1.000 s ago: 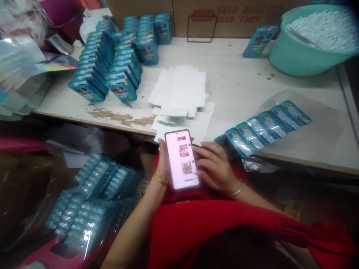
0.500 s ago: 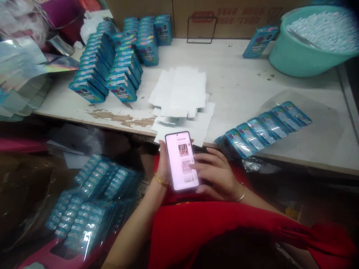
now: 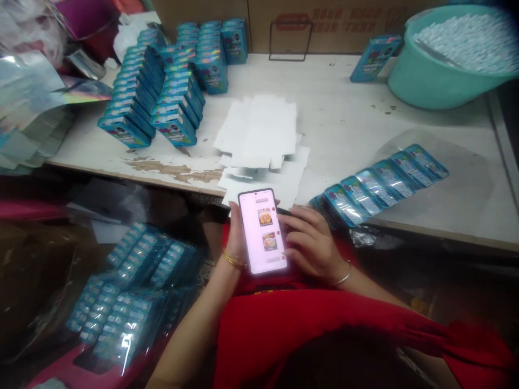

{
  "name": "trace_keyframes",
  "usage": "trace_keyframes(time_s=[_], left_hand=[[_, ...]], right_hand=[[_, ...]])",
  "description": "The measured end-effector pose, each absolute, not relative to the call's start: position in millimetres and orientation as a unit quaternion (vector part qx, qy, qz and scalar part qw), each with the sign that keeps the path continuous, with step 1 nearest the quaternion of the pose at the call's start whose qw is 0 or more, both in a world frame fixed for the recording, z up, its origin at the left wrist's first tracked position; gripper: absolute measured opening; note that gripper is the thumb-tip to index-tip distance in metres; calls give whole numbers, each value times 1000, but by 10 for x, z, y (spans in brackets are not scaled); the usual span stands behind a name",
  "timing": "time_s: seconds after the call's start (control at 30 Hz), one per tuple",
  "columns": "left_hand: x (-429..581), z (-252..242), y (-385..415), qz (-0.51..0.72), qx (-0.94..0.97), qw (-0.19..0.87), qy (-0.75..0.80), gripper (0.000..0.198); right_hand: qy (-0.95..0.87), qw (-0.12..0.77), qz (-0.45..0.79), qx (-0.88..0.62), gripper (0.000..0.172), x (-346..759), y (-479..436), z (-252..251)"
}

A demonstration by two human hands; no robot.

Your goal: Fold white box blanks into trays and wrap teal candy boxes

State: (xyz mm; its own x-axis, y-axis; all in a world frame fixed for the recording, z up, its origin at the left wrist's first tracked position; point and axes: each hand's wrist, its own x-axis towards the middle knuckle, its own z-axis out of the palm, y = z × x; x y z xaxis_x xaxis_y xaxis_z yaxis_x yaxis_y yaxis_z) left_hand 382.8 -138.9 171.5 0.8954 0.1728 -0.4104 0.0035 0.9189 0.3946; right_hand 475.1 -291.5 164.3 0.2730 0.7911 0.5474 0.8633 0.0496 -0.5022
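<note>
A lit smartphone lies upright in my left hand, which is closed around its left edge, the fingers mostly hidden behind it. Its screen shows a pale page with small pictures in a column. Close by the phone's right edge is my right hand, fingers apart and slightly bent, holding nothing. Just beyond the phone, flat white card pieces are piled at the table's front edge. To the right a wrapped row of blue boxes rests slantwise on a clear plastic bag.
Blue printed boxes stand in rows on the white table. A turquoise tub full of small pale pieces is at the back right, beside a single blue box. Wrapped blue packs sit on a pink stool at lower left.
The pictures on the phone screen have changed. My right hand's fingers have drawn back from over the screen to its right edge. My left hand still holds the phone.
</note>
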Motion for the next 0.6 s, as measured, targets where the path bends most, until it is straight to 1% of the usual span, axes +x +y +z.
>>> trace_keyframes(time_s=[0.6], left_hand=[[3832,1722,-1393,29,191,961,200,94]], right_hand=[[-598,392,-49,-698,16,4770,-2838,1671]])
